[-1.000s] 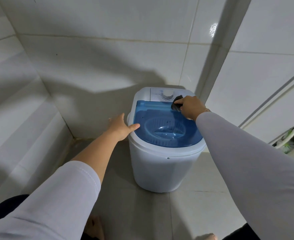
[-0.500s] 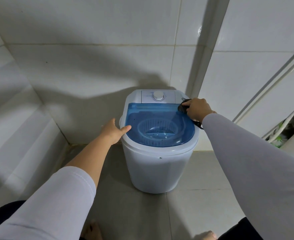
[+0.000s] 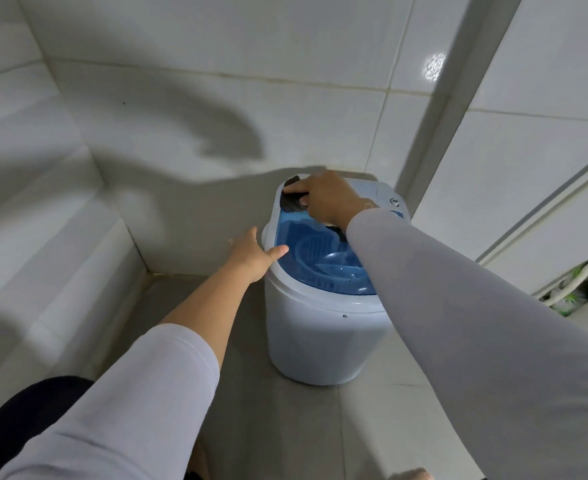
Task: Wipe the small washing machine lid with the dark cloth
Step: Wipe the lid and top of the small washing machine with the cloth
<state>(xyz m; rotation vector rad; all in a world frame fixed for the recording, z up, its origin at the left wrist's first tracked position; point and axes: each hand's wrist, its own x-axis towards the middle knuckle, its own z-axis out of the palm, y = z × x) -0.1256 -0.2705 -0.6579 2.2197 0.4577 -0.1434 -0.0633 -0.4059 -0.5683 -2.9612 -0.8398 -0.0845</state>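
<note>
Left grip (image 3: 251,256) rests open against the washer's (image 3: 320,341) left rim, fingers down its far side and thumb lying flat on the edge of the blue lid (image 3: 320,268). Right grip (image 3: 327,199) curls round the dark cloth (image 3: 290,199) and presses it onto the lid's back left corner, where the white control panel (image 3: 375,190) begins. White wall tiles (image 3: 216,98) rise close behind the washer, which stands on the grey floor (image 3: 285,427); pipes (image 3: 562,292) run at far right. Half a second earlier the cloth was at the lid's back right corner; the right grip has crossed over, its sleeved forearm (image 3: 441,306) now hiding the lid's right side. Left forearm reaches forward, sleeve pushed up.
</note>
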